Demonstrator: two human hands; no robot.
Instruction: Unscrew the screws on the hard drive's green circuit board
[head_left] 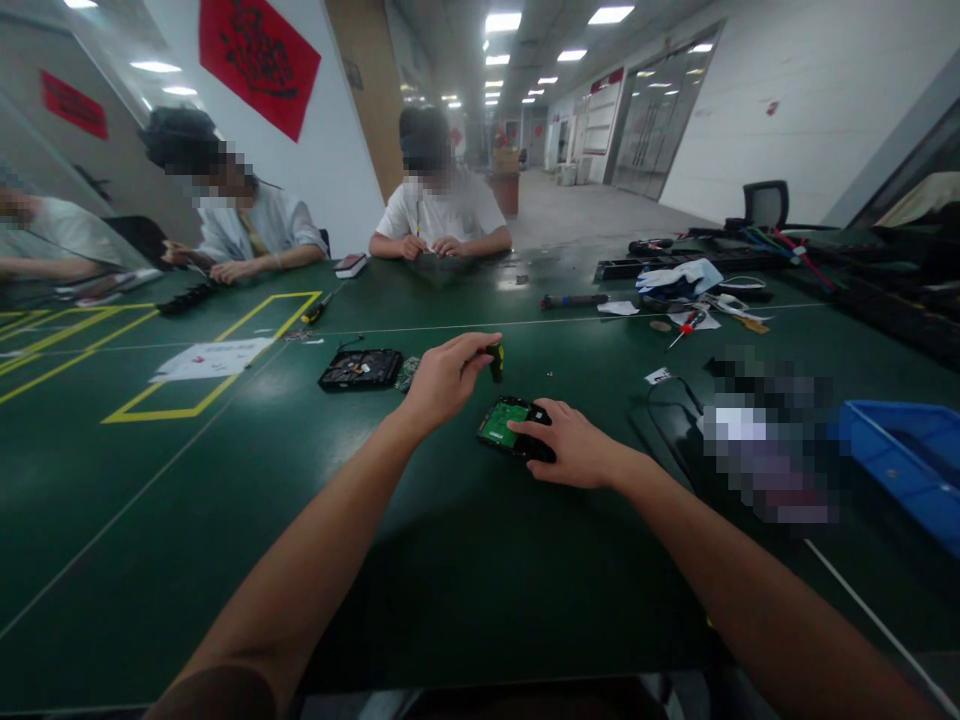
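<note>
My left hand (444,382) is closed, its fingers pinching the top of a yellow-and-black screwdriver (497,362). The screwdriver stands roughly upright over the far edge of a hard drive (501,426); I cannot tell if its tip touches. Green circuit board faces up on the drive, which lies on the dark green table (450,560). Fingers of my right hand (576,446) wrap round the drive's right end and hide part of it. Left of my left hand lies a second, opened hard drive (361,369), with a loose circuit board (407,374) beside it.
A blue bin (904,440) stands at the right edge. Cables, gloves (679,277) and a red screwdriver (685,326) lie at the back right. A paper sheet (214,360) lies left. Several people sit across the table, one person (442,210) straight ahead.
</note>
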